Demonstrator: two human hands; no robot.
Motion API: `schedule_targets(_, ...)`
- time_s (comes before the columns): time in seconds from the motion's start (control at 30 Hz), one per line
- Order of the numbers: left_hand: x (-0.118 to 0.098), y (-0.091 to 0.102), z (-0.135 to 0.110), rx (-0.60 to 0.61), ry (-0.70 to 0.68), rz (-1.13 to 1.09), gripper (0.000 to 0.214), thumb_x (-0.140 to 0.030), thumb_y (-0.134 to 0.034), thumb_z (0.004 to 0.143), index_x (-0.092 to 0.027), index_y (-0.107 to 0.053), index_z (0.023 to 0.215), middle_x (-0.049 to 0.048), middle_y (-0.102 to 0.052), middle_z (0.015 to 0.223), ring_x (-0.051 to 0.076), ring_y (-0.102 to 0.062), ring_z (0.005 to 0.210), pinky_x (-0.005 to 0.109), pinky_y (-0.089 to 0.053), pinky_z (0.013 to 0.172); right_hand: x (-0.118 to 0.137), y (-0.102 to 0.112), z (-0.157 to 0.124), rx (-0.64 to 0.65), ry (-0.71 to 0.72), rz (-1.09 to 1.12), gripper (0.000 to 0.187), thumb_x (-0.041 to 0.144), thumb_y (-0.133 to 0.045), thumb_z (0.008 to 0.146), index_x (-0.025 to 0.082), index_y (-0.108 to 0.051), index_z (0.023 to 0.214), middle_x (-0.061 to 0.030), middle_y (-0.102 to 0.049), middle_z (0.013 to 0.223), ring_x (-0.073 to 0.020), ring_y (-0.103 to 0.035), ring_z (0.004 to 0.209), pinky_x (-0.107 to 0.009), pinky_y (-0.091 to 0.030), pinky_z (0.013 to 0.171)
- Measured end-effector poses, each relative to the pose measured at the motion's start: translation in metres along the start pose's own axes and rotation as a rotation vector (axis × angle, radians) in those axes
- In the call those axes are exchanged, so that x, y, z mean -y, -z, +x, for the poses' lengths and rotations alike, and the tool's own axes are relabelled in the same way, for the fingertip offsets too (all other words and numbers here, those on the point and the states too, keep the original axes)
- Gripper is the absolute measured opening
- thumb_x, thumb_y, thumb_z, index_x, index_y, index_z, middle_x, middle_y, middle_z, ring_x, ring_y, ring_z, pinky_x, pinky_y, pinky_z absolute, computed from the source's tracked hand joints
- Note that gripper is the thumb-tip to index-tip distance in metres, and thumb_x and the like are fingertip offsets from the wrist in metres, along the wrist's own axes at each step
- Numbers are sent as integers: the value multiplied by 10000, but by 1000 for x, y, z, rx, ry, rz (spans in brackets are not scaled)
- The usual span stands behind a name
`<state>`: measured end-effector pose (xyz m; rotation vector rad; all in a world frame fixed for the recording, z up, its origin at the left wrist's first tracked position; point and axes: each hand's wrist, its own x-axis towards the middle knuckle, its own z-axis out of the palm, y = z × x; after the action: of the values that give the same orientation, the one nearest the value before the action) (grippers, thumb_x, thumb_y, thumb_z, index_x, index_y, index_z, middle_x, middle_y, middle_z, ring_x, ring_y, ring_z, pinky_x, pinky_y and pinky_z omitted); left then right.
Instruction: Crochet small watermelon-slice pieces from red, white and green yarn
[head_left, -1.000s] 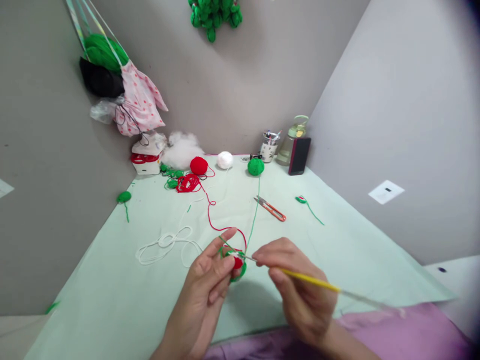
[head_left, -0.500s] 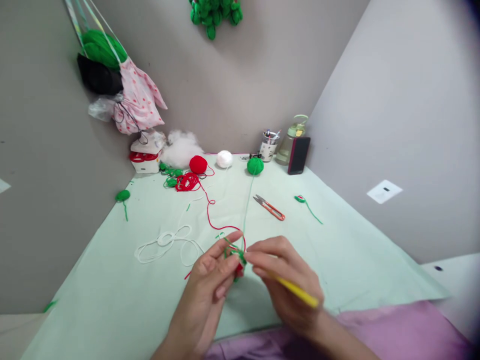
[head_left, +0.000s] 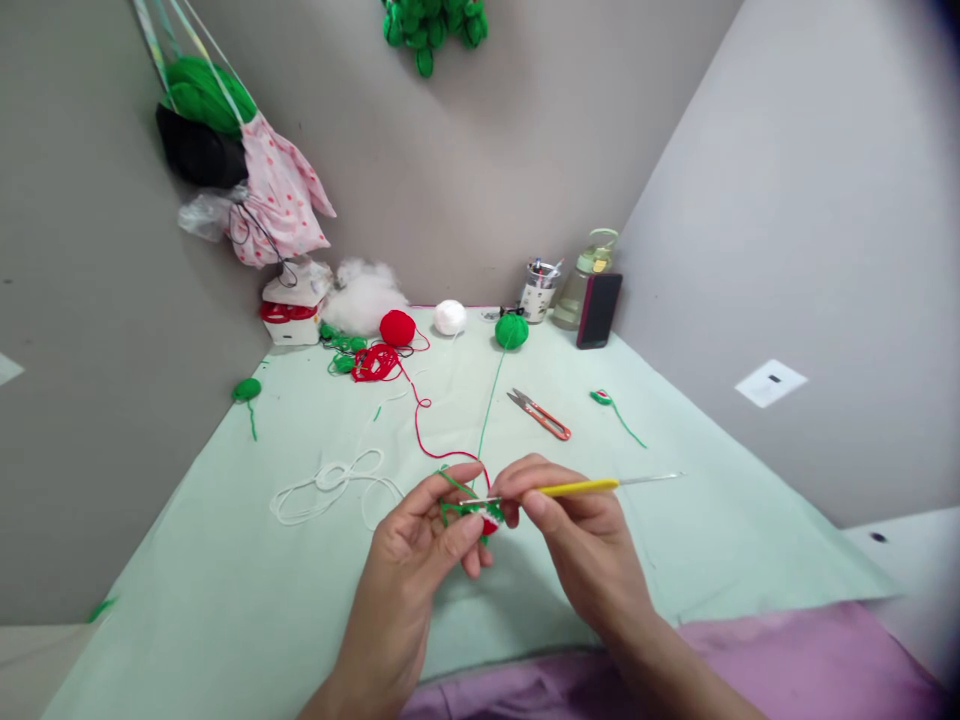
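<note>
My left hand [head_left: 424, 545] pinches a small red, white and green crochet piece [head_left: 480, 515] above the pale green table cover [head_left: 225, 560]. Green yarn runs over its forefinger and back to a green yarn ball [head_left: 511, 330]. My right hand [head_left: 574, 540] grips a yellow-handled crochet hook [head_left: 581, 488], held nearly level with its metal end pointing right and its tip in the piece. A red strand trails from the piece to a red yarn ball [head_left: 397, 327].
Orange-handled snips [head_left: 540, 415] lie beyond my hands. A loose white cord [head_left: 330, 485] lies to the left. At the back stand a white yarn ball [head_left: 449, 317], stuffing, a cup of tools [head_left: 537, 290], a bottle [head_left: 581, 280] and a phone [head_left: 598, 310]. Bags hang on the left wall.
The hook has swung from pointing down-right to nearly level. Both hands have risen slightly and stayed together at the crochet piece.
</note>
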<state>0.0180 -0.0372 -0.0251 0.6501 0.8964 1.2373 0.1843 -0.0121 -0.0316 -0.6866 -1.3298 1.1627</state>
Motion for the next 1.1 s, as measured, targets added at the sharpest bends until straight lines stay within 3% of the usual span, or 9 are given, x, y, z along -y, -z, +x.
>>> schedule_targets(0.23, 0, -5, -1, -1, 3, -39, 417, -289, -895, 825, -235, -825, 1233, -29, -661, 716, 121, -604, 635, 267, -525, 691, 3, -3, 3, 3, 40, -20, 131, 313, -747, 1006, 269, -871, 1005, -57, -758, 910, -167, -696, 732, -287, -621, 638)
schedule_targets(0.47, 4, 2, 6, 29, 26, -56, 265, -305, -916, 824, -196, -862, 1059, -65, -519, 577, 84, -477, 553, 214, -460, 599, 7, -6, 3, -41, 147, -213, 144, 256, -723, 1022, 249, -866, 1009, -60, -771, 886, -173, -716, 783, -288, -621, 710)
schedule_targets(0.67, -1, 2, 7, 51, 101, -180, 169, -282, -923, 802, -174, -817, 878, -85, -464, 557, 63, -356, 509, 198, -439, 553, 6, 1, 2, -80, 146, -138, 172, 258, -672, 1056, 259, -842, 1023, -33, -755, 891, -153, -715, 746, -285, -612, 704)
schedule_targets(0.83, 2, 4, 9, 52, 90, -203, 157, -265, -899, 828, -162, -802, 896, -66, -529, 619, 51, -355, 509, 189, -440, 549, 8, 4, -3, -57, 147, -147, 175, 260, -664, 1057, 233, -832, 1017, -55, -742, 859, -191, -704, 772, -328, -604, 697)
schedule_targets(1.1, 2, 4, 6, 61, 87, -183, 113, -246, -872, 855, -170, -793, 882, -86, -453, 563, 68, -336, 507, 199, -441, 551, 8, 3, -3, -28, 136, -186, 184, 246, -657, 1061, 233, -833, 1009, -47, -744, 864, -180, -696, 790, -307, -587, 720)
